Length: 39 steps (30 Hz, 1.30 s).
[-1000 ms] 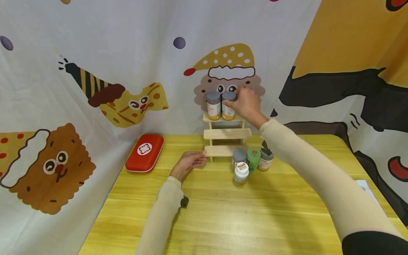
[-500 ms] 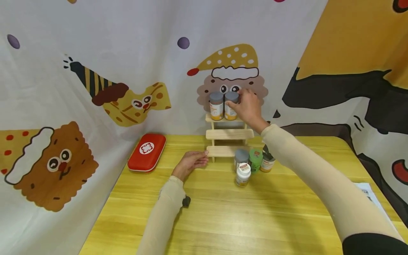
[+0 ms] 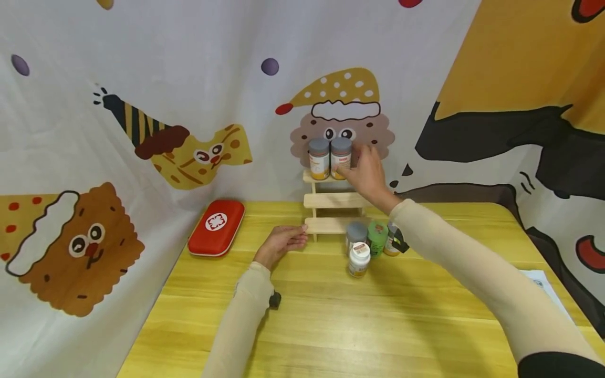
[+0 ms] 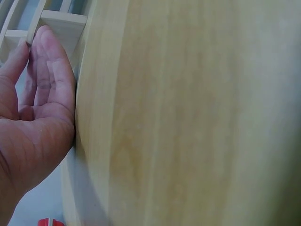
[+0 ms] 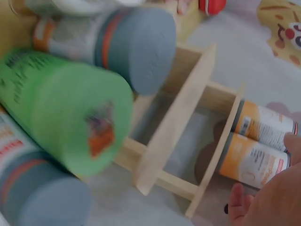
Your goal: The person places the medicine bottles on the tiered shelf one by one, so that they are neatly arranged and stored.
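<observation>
A three-tier wooden shelf stand stands against the backdrop. On its top step are two upright grey-lidded pill bottles, a left bottle and a right bottle, side by side. My right hand is at the right bottle, its thumb over the front of the label. Its other fingers are spread off to the right, with a gap to the bottle in the right wrist view. My left hand pinches the left end of the lowest step between thumb and fingertips, and its edge lies along the wooden table.
By the stand's lower right stand a grey-lidded bottle, a green bottle, a white-capped bottle and another grey-lidded bottle. A red case lies at left. White paper lies at the right edge.
My right hand has slid down from the right bottle's lid, and its fingers have come away from it. That bottle's label has turned a little. The left hand stays put.
</observation>
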Motion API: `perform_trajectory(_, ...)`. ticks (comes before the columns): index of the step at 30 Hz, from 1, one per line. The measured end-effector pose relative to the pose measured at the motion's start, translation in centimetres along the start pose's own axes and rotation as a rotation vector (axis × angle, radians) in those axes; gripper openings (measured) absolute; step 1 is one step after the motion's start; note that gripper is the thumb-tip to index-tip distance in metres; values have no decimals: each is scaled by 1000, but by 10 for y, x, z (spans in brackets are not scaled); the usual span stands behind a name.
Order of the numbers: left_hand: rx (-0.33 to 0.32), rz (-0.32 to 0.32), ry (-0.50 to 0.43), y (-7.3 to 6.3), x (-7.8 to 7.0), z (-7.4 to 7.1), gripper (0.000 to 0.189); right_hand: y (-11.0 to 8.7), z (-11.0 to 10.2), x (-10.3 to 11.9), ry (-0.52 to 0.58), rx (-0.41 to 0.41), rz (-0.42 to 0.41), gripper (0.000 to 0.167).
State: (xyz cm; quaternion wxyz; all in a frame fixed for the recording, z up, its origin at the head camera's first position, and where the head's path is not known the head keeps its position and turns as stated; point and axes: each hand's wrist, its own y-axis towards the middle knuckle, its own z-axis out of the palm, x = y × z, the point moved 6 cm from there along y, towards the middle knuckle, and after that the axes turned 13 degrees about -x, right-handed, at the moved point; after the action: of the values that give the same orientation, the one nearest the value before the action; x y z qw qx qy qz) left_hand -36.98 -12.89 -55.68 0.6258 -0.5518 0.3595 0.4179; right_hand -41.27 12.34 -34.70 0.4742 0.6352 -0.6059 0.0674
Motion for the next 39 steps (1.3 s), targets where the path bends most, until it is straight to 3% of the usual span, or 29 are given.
perform_trajectory(4,-5,-5,1,-1,-1,-2,24,-13,0,-6,63,38,37,77)
perform_trajectory(9,-13,-6,-5,0,-1,-4,23,-30,-6,-11,110,74,19,76)
perform_trajectory(23,2,-13,10,-3,5,2,31,-75,-26,-50,129,115,7,70)
perform_trajectory(39,1,20,25,-1,1,1,30,-117,-62,-64,95,137,-65,60)
